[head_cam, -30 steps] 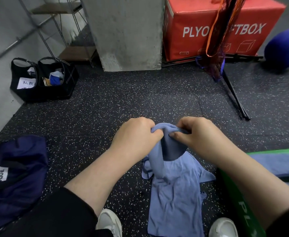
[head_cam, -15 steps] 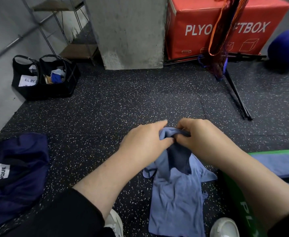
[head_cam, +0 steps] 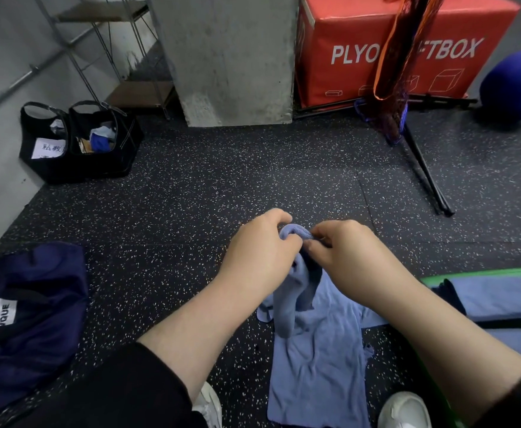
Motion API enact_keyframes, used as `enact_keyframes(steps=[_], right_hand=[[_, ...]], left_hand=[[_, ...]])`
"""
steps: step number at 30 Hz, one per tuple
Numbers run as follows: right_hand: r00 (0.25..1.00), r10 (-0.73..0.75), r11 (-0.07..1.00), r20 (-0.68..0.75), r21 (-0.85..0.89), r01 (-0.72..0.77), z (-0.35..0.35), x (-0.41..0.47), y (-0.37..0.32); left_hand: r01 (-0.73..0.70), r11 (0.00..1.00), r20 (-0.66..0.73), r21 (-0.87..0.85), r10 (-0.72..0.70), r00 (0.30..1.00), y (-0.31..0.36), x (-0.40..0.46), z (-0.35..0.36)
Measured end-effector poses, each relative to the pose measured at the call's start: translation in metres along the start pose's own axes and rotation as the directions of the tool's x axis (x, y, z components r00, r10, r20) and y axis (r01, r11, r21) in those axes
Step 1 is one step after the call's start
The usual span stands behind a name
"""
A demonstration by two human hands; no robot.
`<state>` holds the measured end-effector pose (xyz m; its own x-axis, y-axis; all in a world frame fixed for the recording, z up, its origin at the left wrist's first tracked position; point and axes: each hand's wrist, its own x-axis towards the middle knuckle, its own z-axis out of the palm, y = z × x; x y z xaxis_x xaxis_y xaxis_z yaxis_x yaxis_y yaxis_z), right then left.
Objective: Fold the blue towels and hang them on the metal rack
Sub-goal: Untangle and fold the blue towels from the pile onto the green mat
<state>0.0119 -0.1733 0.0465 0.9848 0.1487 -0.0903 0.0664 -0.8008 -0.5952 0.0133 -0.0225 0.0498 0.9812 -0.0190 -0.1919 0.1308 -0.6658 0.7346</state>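
Observation:
A light blue towel point(head_cam: 314, 359) lies crumpled on the speckled black floor between my feet, its upper end lifted off the floor. My left hand point(head_cam: 259, 251) and my right hand point(head_cam: 342, 251) sit close together above it, and both pinch the towel's bunched top edge between fingers and thumb. More blue towels point(head_cam: 500, 298) lie on a green-edged box at the right. A metal rack point(head_cam: 105, 47) with wooden shelves stands at the back left against the wall.
Two black bags point(head_cam: 77, 140) sit by the left wall. A dark navy bag point(head_cam: 27, 313) lies at the left. A concrete pillar point(head_cam: 228, 57), a red plyo box point(head_cam: 376, 47), a black stand point(head_cam: 426, 177) with netting and a blue ball point(head_cam: 515, 84) stand behind.
Both hands have shifted slightly right and away from me while working along the towel's top edge. The lifted part now hangs narrower and more bunched.

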Motion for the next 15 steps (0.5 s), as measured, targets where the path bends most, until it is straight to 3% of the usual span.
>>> enact_keyframes(steps=[5, 8, 12, 15], right_hand=[[0.996, -0.029, 0.975, 0.080, 0.222, 0.010, -0.009, 0.001, 0.003], [0.985, -0.077, 0.968, 0.155, 0.247, 0.037, -0.014, 0.002, 0.006], [0.999, -0.013, 0.991, 0.030, 0.131, 0.009, -0.009, 0.006, 0.014], [0.999, 0.001, 0.984, -0.045, 0.177, 0.007, -0.016, 0.007, 0.011]], left_hand=[[-0.119, 0.992, 0.109, 0.049, 0.113, 0.988, 0.012, -0.011, 0.002], [-0.104, 0.994, 0.098, -0.022, 0.105, 0.990, 0.009, -0.007, 0.002], [-0.088, 0.975, 0.134, -0.204, 0.117, 0.984, 0.004, -0.004, 0.000], [-0.142, 0.984, 0.041, -0.107, 0.147, 0.988, 0.000, -0.001, -0.006]])
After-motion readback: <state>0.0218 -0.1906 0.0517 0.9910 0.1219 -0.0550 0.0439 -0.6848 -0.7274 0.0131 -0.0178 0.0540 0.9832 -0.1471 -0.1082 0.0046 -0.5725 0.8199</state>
